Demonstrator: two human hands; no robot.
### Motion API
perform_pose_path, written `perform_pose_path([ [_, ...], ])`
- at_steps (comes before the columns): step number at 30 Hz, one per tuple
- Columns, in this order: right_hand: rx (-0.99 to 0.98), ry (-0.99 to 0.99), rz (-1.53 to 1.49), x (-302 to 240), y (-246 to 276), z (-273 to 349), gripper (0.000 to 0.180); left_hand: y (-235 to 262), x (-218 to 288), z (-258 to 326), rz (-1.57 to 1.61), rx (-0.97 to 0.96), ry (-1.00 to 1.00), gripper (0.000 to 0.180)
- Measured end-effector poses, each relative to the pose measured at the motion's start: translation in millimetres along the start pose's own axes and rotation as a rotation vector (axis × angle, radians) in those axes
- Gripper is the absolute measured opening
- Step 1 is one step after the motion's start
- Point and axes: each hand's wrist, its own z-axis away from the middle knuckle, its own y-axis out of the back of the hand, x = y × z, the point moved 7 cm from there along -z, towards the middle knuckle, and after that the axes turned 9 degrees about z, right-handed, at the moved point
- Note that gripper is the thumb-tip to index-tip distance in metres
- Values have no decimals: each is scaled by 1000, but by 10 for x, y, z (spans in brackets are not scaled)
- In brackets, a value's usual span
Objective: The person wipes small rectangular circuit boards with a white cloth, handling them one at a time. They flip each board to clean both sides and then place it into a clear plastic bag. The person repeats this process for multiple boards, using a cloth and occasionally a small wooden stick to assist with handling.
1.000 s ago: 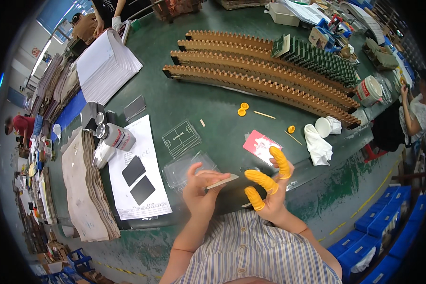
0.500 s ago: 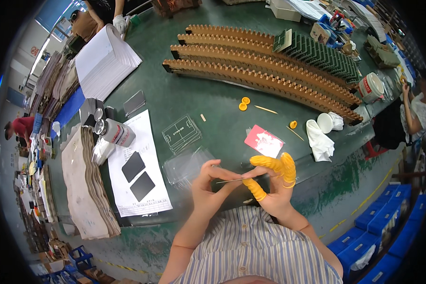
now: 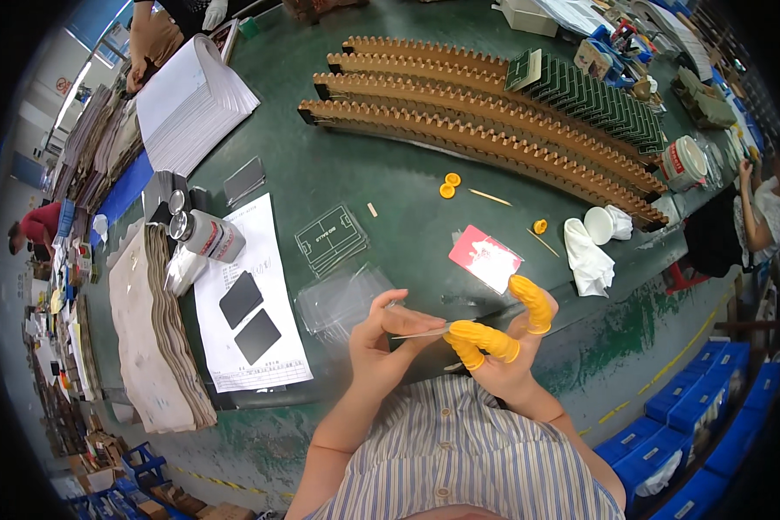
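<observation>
My left hand (image 3: pixel 381 342) grips a thin card (image 3: pixel 420 334), seen almost edge-on, between thumb and fingers. At the card's right end, the thumb and a finger of my right hand (image 3: pixel 503 351) pinch it. Yellow finger cots cover the thumb and some fingers of that hand, one of them raised. A red and white card (image 3: pixel 479 253) lies just beyond my hands. Clear thin sheets (image 3: pixel 342 303) are spread near my left hand, and behind them is a stack of clear cards with white line print (image 3: pixel 331 238).
Long brown slotted racks (image 3: pixel 407 108) stand at the back, one holding green cards (image 3: pixel 594 100). Yellow finger cots (image 3: pixel 448 185), wooden sticks (image 3: pixel 490 198) and a white cloth (image 3: pixel 588 257) lie right. Left are black cards (image 3: pixel 257 336) on paper, a bottle (image 3: pixel 212 237) and a paper stack (image 3: pixel 191 104).
The cot-covered fingers of my right hand have come down onto the card's right end, while one stays raised. The card now shows slightly more of its face. A person's arm at the far left has shifted.
</observation>
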Motion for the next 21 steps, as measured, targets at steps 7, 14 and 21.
perform_pose_path([
  [7, -13, -117, -171, 115, -120, 139, 50, 19, -7, 19, -14, -12, -21, 19],
  [14, -18, -115, -207, 174, -174, 193, 79, 10, 7, 12, -6, -21, -34, 20],
  [21, 60, -47, -154, 56, -76, 53, 73, 47, -82, 36, 99, 16, 20, 23],
])
